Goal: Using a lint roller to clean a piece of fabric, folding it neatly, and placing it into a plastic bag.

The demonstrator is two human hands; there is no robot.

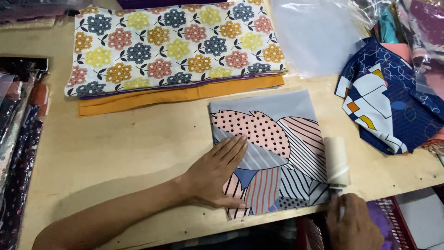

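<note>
Left hand: flat, fingers spread, pressing the patterned folded cloth.
Right hand: closed around the lint roller.
Red basket: contents unclear.

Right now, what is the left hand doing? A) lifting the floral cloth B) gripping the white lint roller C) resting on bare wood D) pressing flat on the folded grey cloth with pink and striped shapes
D: the left hand lies flat, fingers spread, on the folded grey patterned cloth; the right hand has the white lint roller.

Pale plywood desk, even indoor light, soft shadows. Red plastic basket below desk front edge. Bagged fabric stacks along left side.
</note>
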